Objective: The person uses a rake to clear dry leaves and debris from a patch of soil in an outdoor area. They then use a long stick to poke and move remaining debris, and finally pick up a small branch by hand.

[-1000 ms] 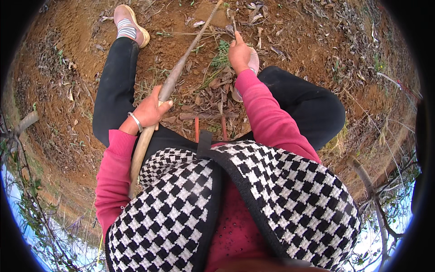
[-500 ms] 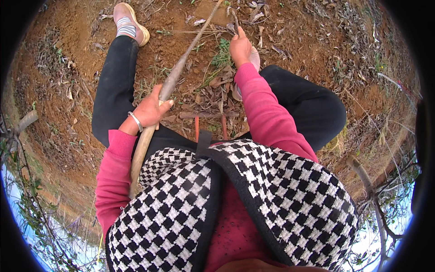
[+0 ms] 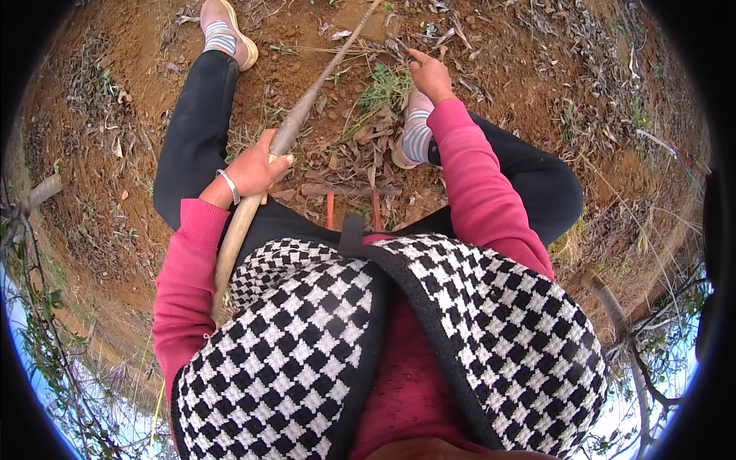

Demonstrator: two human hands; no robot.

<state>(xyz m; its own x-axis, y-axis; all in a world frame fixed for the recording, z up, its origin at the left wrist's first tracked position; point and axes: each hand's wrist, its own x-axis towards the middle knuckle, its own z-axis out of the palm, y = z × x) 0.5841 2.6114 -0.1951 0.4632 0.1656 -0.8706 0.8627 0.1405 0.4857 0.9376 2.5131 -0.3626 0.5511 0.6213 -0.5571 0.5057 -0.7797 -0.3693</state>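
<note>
The long pale wooden tool handle (image 3: 291,130) runs slantwise from beside the person's left hip up and away across the red-brown bare soil (image 3: 552,92); its far end leaves the picture at the top. The left hand (image 3: 257,169) is wrapped tightly around its middle, fingers curled over the shaft, a thin silver bangle (image 3: 229,186) on the wrist just behind. Well to the right of that hand, the right hand (image 3: 431,75) reaches forward over dry leaves and twigs (image 3: 360,149), index finger stretched out, the others folded; whether it pinches anything cannot be told. A small green grass tuft (image 3: 383,84) grows just left of the right hand.
</note>
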